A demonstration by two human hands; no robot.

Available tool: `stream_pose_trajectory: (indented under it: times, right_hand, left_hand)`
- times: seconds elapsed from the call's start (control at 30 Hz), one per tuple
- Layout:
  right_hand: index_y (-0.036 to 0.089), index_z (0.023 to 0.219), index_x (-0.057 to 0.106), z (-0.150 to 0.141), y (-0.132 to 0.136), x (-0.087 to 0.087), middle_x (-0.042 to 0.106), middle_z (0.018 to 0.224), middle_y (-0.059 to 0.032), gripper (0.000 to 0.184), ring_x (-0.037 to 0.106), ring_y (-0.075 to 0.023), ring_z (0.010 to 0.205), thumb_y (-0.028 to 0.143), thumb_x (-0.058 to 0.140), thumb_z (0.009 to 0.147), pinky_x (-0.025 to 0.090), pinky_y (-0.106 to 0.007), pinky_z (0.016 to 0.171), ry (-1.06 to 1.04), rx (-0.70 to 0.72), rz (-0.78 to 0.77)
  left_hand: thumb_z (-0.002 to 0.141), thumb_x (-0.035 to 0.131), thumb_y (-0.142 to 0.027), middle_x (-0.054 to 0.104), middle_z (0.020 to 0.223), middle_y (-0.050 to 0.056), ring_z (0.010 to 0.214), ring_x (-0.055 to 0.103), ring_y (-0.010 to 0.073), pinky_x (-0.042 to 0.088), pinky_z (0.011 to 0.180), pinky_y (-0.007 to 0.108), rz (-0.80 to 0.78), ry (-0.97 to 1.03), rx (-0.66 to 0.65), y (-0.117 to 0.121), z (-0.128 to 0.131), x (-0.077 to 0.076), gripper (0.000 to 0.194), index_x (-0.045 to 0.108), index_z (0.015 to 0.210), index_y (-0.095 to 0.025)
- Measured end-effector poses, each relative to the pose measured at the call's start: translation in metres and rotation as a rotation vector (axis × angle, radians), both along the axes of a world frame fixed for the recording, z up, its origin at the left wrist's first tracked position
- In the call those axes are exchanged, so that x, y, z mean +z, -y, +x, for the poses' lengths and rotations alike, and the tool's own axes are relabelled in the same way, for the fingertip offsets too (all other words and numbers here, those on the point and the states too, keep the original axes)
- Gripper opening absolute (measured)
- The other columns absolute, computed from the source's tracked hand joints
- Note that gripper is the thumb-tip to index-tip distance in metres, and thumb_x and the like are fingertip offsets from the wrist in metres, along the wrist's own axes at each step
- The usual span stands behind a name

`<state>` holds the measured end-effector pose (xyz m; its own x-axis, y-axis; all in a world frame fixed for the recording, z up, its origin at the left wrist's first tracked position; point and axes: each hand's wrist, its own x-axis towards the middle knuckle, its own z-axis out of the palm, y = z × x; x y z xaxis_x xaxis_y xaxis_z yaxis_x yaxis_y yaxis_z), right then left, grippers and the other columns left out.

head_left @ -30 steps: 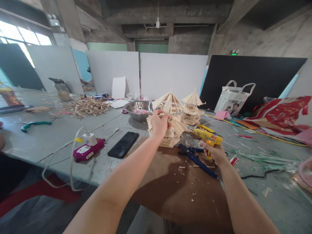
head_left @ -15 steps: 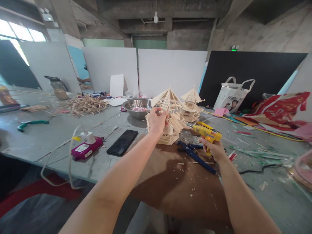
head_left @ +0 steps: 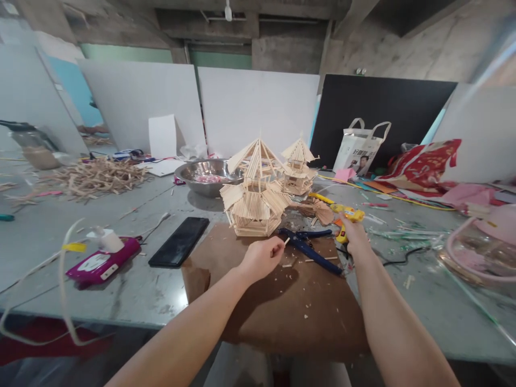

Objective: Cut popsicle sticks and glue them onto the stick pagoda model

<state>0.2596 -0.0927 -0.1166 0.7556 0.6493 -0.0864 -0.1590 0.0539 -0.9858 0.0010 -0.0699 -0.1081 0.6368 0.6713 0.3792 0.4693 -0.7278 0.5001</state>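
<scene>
Here, the left hand (head_left: 262, 260) is curled above the brown board (head_left: 300, 309), and its fingertips seem to pinch a small wooden stick (head_left: 287, 242), whose pale end comes out on the right side. The right hand (head_left: 355, 236) is wrapped around the handle of a yellow glue gun (head_left: 351, 214), as far as I can tell, since the hand itself hides part of the grip. Just beyond the left hand stands the larger stick model (head_left: 257, 207), upright, with a pointed roof above a wider skirt of sticks; neither hand touches it. The small stick is probably very light and stiff, but thin, so it could snap when bent; one end, between thumb and forefinger, seems a good place to hold it. The model is likely light too, and fragile at its roof edges, so its low base looks safer to grasp. The glue gun should be hard and easy to lift, and its handle is the proper place, because the tip may be hot. Between the two hands lie the blue pliers (head_left: 317, 257), which partly stand in the way there. To the left of the left hand, a black phone (head_left: 179, 242) and, farther, a purple power strip (head_left: 108, 262) rest on the tabletop (head_left: 155, 295). Beyond the larger model are a metal bowl (head_left: 197, 185) on the left and the smaller stick model (head_left: 297, 184) on the right.
</scene>
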Motion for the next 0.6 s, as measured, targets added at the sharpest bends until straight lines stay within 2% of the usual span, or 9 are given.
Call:
stream_pose_trajectory:
  times: [0.13, 0.27, 0.47, 0.6]
  right_hand:
    - [0.019, 0.074, 0.047, 0.006, -0.001, -0.004, 0.048, 0.048, 0.0079, 0.02, 0.046, -0.006, 0.031, 0.032, 0.057, 0.063, 0.038, -0.017, 0.031, -0.089, -0.007, -0.035]
    - [0.018, 0.075, 0.049, 0.008, -0.004, -0.008, 0.05, 0.047, 0.0062, 0.014, 0.047, -0.0076, 0.033, 0.031, 0.05, 0.068, 0.04, -0.019, 0.033, -0.07, 0.019, -0.092]
    - [0.013, 0.061, 0.054, 0.013, -0.009, -0.014, 0.051, 0.039, -0.001, 0.033, 0.043, -0.0084, 0.03, 0.043, 0.046, 0.07, 0.034, -0.019, 0.029, 0.066, 0.001, -0.268]
    - [0.012, 0.06, 0.054, 0.012, -0.01, -0.017, 0.052, 0.04, -0.0027, 0.043, 0.045, -0.0092, 0.032, 0.048, 0.036, 0.073, 0.04, -0.021, 0.034, 0.141, -0.015, -0.353]
  left_hand:
    - [0.068, 0.042, -0.02, 0.058, 0.063, -0.003, 0.057, 0.05, 0.0103, 0.034, 0.053, 0.02, 0.036, -0.293, 0.009, -0.006, -0.002, -0.001, 0.016, 0.055, 0.078, -0.023]
    - [0.07, 0.041, -0.025, 0.06, 0.07, 0.0, 0.064, 0.053, 0.014, 0.035, 0.055, 0.022, 0.043, -0.437, 0.05, -0.011, -0.004, -0.002, 0.018, 0.056, 0.08, -0.024]
    - [0.075, 0.037, -0.036, 0.061, 0.072, 0.002, 0.07, 0.055, 0.0156, 0.037, 0.059, 0.023, 0.025, -0.499, 0.034, -0.01, -0.001, 0.001, 0.026, 0.059, 0.077, -0.024]
    - [0.075, 0.037, -0.038, 0.062, 0.074, 0.001, 0.071, 0.055, 0.0151, 0.038, 0.061, 0.023, 0.008, -0.483, 0.034, -0.01, -0.001, 0.002, 0.027, 0.059, 0.08, -0.024]
